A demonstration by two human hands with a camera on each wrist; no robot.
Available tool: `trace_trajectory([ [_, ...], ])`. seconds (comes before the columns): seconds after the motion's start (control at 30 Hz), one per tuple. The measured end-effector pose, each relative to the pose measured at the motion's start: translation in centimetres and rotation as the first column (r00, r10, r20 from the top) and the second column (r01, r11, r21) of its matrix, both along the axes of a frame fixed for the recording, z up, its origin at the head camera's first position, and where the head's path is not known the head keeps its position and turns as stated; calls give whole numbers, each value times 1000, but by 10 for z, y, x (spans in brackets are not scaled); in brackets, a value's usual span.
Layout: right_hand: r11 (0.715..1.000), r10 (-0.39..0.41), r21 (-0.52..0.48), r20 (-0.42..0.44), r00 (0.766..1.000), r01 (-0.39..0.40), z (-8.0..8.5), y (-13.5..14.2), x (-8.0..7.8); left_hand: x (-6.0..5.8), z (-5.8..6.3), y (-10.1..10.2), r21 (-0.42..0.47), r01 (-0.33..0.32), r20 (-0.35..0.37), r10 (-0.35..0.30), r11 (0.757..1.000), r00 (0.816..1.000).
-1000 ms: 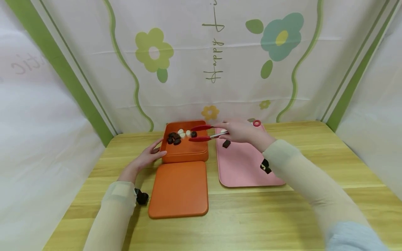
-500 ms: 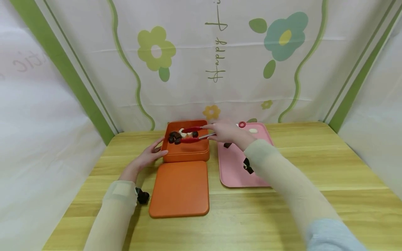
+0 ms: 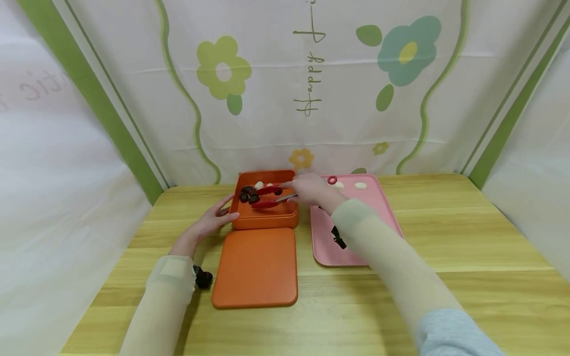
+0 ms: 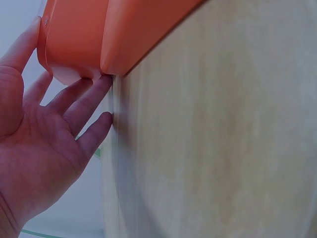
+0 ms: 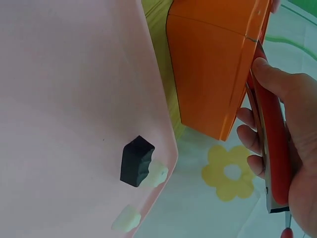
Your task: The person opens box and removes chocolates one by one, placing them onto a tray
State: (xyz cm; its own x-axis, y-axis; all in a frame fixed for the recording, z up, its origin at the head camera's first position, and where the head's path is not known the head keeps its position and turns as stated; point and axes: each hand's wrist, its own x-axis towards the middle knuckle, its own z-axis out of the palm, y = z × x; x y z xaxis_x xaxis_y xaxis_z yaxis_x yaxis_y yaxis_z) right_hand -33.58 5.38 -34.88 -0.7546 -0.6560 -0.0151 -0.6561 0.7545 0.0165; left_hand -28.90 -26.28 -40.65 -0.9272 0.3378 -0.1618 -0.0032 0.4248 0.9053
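My left hand (image 3: 209, 223) rests against the left side of an orange square box (image 3: 267, 223), thumb at the rim and fingers mostly straight along the wall. In my right hand (image 3: 310, 190) I grip tongs (image 3: 264, 203) with red tips and red handle covers. Their tips are apart inside the box, close to the pieces there. Dark brown rounded pieces (image 3: 249, 194) lie in the box's left part, and a white piece (image 3: 259, 185) shows behind the tongs. Whether the tips touch any piece I cannot tell.
An orange lid (image 3: 255, 268) lies in front of the box. To the right is a pink tray (image 3: 324, 249) with two white pieces (image 3: 360, 186) and a dark block (image 5: 136, 161). Behind the wooden table (image 3: 338, 306) hangs a flowered curtain (image 3: 267, 118).
My right hand has carried the tongs leftward, deeper into the box, then slightly down toward its front. More of the tray's white pieces has come into sight. My left hand stays put.
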Motion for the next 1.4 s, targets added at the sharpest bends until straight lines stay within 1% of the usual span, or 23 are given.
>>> trace_trajectory([
  [0.2, 1000, 3, 18, -15, 1000, -3, 0, -6, 2, -2, -2, 0, 5, 2, -2, -2, 1000, 1000],
  [0.4, 1000, 0, 31, 11, 1000, 0, 0, -10, 3, -5, -6, -2, 18, 12, -8, -11, 1000, 1000],
  [0.6, 1000, -11, 24, 37, 999, 10, 0, -14, 4, -3, -5, -2, -8, 6, -16, -7, 1000, 1000],
  [0.77, 1000, -16, 22, 33, 999, 15, 0, -17, 4, -3, -6, -2, -18, -4, -10, 4, 1000, 1000],
  [0.93, 1000, -23, 9, 36, 999, 22, -1, -19, 3, -4, -6, -2, -20, 4, -23, -5, 1000, 1000],
  [1.17, 1000, -2, 5, 32, 999, 2, -1, -14, 4, -2, -4, -1, 0, 17, -27, -17, 1000, 999],
  [1.27, 1000, 6, -15, 27, 1000, -6, 1, -9, 5, -1, -3, -1, 10, 18, -25, -18, 1000, 1000],
  [1.4, 1000, 20, -18, 4, 1000, -20, 6, 0, 7, 0, -3, -1, 8, 11, -22, -11, 1000, 1000],
])
